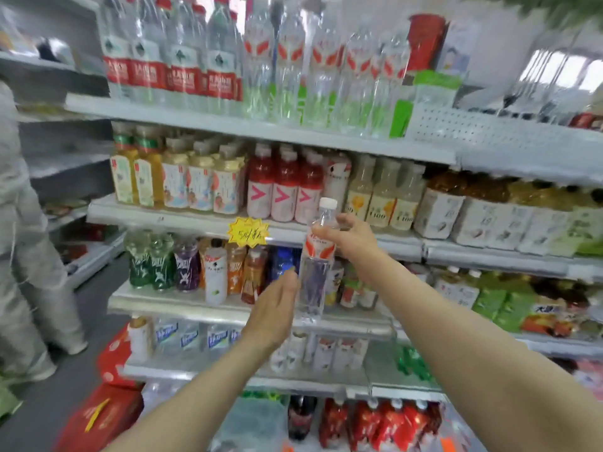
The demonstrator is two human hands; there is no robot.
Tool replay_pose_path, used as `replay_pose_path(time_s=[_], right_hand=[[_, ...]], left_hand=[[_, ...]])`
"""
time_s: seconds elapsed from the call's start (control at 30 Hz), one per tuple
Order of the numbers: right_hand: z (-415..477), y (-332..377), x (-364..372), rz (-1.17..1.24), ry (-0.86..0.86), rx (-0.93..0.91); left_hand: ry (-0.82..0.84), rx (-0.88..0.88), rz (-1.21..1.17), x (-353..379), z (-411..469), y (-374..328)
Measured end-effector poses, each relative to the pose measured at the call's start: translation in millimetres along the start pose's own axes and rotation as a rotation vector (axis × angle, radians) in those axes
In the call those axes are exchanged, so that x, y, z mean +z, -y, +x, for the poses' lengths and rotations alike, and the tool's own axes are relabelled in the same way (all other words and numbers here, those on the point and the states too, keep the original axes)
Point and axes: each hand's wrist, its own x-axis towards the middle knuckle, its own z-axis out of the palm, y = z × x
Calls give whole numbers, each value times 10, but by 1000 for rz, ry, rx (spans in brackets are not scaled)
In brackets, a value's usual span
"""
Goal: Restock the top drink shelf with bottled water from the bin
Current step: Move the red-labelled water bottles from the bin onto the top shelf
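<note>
My right hand grips a clear water bottle with a white cap and red-and-white label near its neck, holding it upright in front of the middle shelves. My left hand reaches up with straight fingers, its fingertips at the bottle's lower left side; contact is unclear. The top shelf holds a row of matching water bottles and, to their left, red-labelled water bottles. The bin is not in view.
Lower shelves carry juice, tea and soda bottles, with a yellow price tag on one edge. A person in grey clothes stands at the left in the aisle. Red boxes sit on the floor at lower left. Green packs fill the top shelf's right.
</note>
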Motion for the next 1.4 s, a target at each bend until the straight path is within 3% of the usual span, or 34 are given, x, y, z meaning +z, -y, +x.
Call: replay_pose_path(time_s=[0.1, 0.27, 0.5, 0.7, 1.0, 1.13, 1.4], right_hand=[[200, 662, -408, 11, -88, -141], [600, 1584, -1085, 25, -163, -313], [1387, 2261, -1924, -24, -191, -447], [2159, 2313, -2434, -7, -187, -466], [3138, 2028, -2810, 39, -84, -449], [3444, 1958, -2791, 42, -30, -465], [3768, 1890, -2579, 75, 11, -471]], left_hand=[[55, 143, -156, 55, 296, -683], [114, 343, -207, 244, 791, -1601], [167, 432, -214, 727, 1650, -2480], [158, 388, -209, 1156, 2337, -2869], [94, 360, 85, 1702, 3245, -3027], [50, 186, 131, 1865, 3669, -3039], [-33, 47, 213, 1958, 4106, -2975]])
